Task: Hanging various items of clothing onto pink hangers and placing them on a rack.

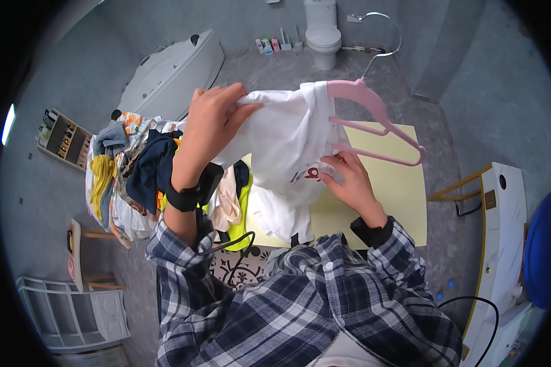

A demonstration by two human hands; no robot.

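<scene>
A white T-shirt (280,133) with a dark and red print hangs bunched between my hands, above the pale yellow tabletop (395,192). My left hand (218,114) pinches its upper left part between thumb and fingers. At the shirt's lower right, my right hand (349,179) holds the cloth near the ribbed edge, thumb and fingers around the fabric. A pink clothes hanger (372,101) with a metal hook reaches out of the shirt's opening to the right; one end of it is hidden in the cloth.
A large heap of mixed clothes (151,169) lies on the left. Yellow-green and peach garments (227,202) lie on the table beside it. Behind stand a white bathtub (170,73) and a toilet (323,41). A white marbled cabinet (505,220) stands at the right.
</scene>
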